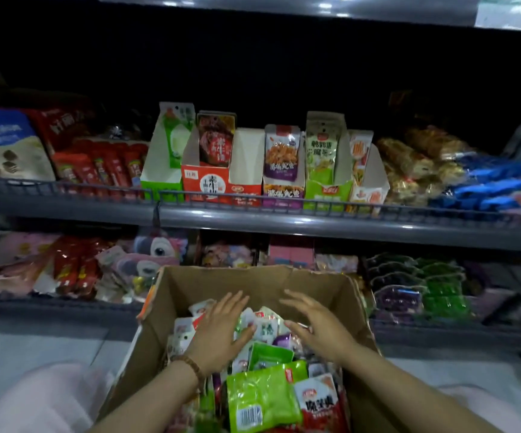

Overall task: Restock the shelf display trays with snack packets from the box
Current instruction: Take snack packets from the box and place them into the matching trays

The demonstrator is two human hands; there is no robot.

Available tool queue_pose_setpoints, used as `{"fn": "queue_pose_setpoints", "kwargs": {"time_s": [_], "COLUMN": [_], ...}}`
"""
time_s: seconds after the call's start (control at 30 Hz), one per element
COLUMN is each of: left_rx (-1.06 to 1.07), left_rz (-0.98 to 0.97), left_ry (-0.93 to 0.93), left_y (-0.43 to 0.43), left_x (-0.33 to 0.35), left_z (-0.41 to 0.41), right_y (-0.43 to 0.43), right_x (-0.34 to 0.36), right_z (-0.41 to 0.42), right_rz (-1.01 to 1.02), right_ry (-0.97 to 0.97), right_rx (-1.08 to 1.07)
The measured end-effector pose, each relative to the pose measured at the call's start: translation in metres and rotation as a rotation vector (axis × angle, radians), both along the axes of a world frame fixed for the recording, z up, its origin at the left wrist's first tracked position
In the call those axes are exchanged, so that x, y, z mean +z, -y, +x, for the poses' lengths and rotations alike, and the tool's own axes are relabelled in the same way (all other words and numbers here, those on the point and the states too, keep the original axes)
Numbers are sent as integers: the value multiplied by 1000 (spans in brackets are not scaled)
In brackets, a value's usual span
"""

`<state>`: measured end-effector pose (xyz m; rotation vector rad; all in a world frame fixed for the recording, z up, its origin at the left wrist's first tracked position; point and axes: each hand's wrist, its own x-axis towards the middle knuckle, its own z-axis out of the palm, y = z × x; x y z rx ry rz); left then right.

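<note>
An open brown cardboard box point(221, 282) stands in front of a grey metal shelf point(284, 221). Inside the box lies a loose heap of small foil snack packets point(265, 326), white, green and purple. At the near end of the box a large bright green packet with a barcode point(262, 398) lies on top, and a white-and-red packet point(318, 401) touches it on the right. The left hand point(218, 332) lies palm down over the heap in the middle of the box, its fingers point(231, 304) straight and close together, thumb spread toward the right, gripping nothing. A brown beaded bracelet point(190, 365) circles its wrist. The right hand point(318, 329) is just beside it, nearer the box's right wall, palm down, its fingers point(296, 303) spread wide and gently bent, holding nothing; whether it touches the packets cannot be told. Above and behind the box, on the shelf, a row of cardboard display trays point(206, 182) stands side by side with packets upright in them, from a green-and-white tray point(159, 170) at the left end to an orange-and-white tray point(371, 185) at the right.
</note>
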<state>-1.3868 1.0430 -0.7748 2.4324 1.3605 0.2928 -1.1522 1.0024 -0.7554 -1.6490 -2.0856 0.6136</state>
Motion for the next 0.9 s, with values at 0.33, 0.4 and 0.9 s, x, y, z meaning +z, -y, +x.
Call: {"fn": "queue_pose_setpoints", "kwargs": {"time_s": [0.33,0.4,0.9], "left_rx": [-60,-113,278], "left_rz": [-600,-645,-877], "left_ry": [85,101,663], "left_y": [22,21,-31], "left_x": [-29,-30,125], "left_z": [-10,-12,0], "right_y": [13,15,-20], "right_x": [-63,-58,66], "right_z": [0,-5,-46], "right_rz": [-639,-672,5], "right_ry": [-267,-331,-528], "right_rx": [-6,-27,-91]}}
